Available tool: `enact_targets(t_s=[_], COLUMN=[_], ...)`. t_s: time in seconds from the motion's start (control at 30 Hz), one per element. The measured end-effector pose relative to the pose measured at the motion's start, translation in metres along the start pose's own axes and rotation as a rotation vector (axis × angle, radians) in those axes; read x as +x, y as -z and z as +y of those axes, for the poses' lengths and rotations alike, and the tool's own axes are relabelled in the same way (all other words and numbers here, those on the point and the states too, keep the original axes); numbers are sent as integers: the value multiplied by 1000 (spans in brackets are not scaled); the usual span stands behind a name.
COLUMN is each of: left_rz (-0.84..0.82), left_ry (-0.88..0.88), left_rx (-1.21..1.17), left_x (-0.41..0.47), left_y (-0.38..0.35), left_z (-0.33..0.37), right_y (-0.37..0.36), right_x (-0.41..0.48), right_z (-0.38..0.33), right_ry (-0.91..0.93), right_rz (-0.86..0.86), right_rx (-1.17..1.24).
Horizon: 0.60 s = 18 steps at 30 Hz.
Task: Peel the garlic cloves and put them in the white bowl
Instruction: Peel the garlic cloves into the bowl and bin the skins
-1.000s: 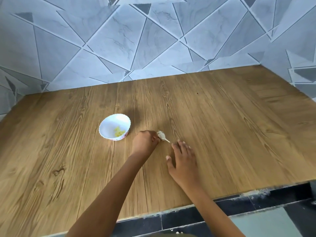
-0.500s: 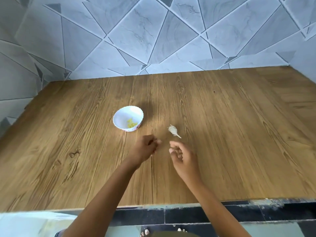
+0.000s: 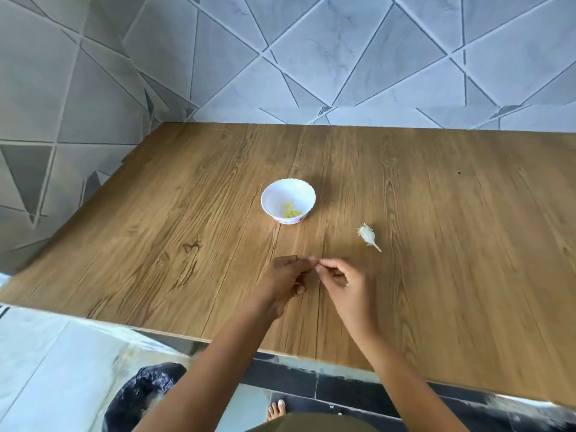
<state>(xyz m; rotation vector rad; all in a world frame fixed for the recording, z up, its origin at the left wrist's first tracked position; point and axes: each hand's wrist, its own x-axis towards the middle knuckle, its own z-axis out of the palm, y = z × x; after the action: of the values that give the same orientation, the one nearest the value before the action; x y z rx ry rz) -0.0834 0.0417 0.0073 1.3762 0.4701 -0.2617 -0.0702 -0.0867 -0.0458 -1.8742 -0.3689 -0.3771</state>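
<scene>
Pinching garlic clove (image 3: 313,260): left hand (image 3: 285,280), right hand (image 3: 343,282) (fingers curled).

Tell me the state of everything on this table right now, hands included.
white bowl: upright on the table, yellowish peeled pieces inside.
garlic bulb: lying on its side, untouched, right of the bowl.
left hand: fingers curled, fingertips pinching a tiny piece, too small to identify.
right hand: fingers curled, pinching the same piece.
</scene>
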Motion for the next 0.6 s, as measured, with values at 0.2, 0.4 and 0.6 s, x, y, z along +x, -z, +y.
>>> enact_targets(t_s=[0.2, 0.4, 0.6], left_rz=[65, -94, -136], left_ry=[-238, -531, -650], left_rx=[390, 731, 801], left_x=[4, 6, 7], left_y=[15, 28, 28], left_z=[3, 11, 11], right_y=[7, 12, 14], right_x=[6, 12, 14], right_z=[-1, -8, -11], right_ry=[69, -150, -185], right_rz=[-109, -205, -269], right_rx=[-109, 67, 19])
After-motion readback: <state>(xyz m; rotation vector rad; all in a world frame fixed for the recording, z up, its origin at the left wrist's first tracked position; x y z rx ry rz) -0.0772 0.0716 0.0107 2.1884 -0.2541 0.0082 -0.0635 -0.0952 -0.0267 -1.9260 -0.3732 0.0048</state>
